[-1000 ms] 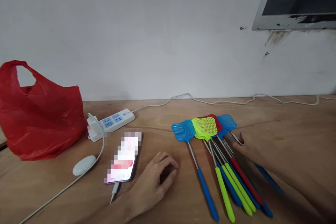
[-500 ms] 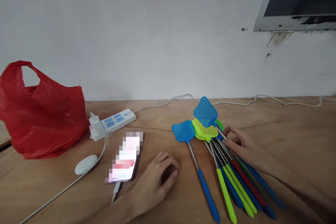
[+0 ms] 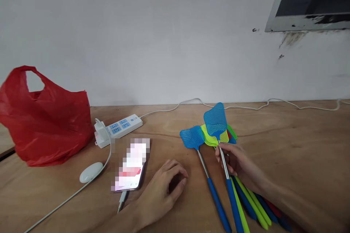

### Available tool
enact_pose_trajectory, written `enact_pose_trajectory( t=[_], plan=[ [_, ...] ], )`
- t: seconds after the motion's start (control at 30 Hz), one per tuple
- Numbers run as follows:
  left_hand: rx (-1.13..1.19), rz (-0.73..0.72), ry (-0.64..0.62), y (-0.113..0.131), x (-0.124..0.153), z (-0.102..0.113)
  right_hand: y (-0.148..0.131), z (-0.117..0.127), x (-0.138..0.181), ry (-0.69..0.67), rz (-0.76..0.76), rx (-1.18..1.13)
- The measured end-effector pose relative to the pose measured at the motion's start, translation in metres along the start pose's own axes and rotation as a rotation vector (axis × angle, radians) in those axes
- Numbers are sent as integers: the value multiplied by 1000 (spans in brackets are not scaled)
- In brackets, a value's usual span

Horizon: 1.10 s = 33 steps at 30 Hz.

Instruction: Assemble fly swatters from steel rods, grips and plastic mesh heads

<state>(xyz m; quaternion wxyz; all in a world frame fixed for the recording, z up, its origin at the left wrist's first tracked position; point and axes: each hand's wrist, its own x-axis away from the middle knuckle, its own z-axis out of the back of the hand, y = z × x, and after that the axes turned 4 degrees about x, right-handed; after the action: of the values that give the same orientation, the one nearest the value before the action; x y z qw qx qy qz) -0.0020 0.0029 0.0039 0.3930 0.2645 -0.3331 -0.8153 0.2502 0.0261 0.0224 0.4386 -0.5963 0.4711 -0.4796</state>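
My right hand (image 3: 235, 158) pinches the metal shaft of a blue fly swatter (image 3: 215, 120), just below its perforated head. This swatter is over a pile of other swatters with blue, yellow-green and red handles; a yellow-green head (image 3: 209, 136) shows behind it. My hand and forearm hide much of the pile. Just left of it lies another blue fly swatter (image 3: 191, 137), its handle toward me. My left hand (image 3: 161, 193) rests on the table with loosely curved fingers, a gap between thumb and fingers, holding nothing. It is beside a phone (image 3: 136, 184) with a blurred screen.
A red plastic bag (image 3: 54, 127) stands at the left. Near it are a white power strip (image 3: 127, 125) with a plugged-in charger and a white rounded object (image 3: 91, 172) by a cable. A thin white cord (image 3: 166, 110) runs along the wall behind the wooden table (image 3: 161, 149).
My right hand has moved left and toward me with the blue swatter, swinging it more upright over the pile. My left hand has stayed in place.
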Motion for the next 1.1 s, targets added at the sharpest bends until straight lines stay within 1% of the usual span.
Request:
enact_pose_trajectory(
  t=[0.2, 0.33, 0.47, 0.53, 0.67, 0.87, 0.97, 1.1],
  plan=[
    [14, 1, 4, 1, -1, -1, 3, 4, 2, 3, -67, -242],
    [25, 31, 1, 3, -2, -1, 11, 2, 4, -29, -54, -291],
    [43, 52, -56, 9, -1, 1, 20, 1, 5, -103, 44, -235],
    [44, 72, -85, 11, 0, 1, 24, 1, 5, -112, 76, -211],
    [37, 100, -119, 10, 2, 0, 25, -2, 7, -95, 73, -179],
    [-35, 78, -137, 11, 2, -1, 19, -11, 14, -99, 58, -154],
    [-18, 69, -142, 13, 2, -2, 18, -14, 16, -87, 79, -95],
    [-4, 79, -133, 14, 3, -3, 22, -13, 17, -115, 122, 2]
  ],
)
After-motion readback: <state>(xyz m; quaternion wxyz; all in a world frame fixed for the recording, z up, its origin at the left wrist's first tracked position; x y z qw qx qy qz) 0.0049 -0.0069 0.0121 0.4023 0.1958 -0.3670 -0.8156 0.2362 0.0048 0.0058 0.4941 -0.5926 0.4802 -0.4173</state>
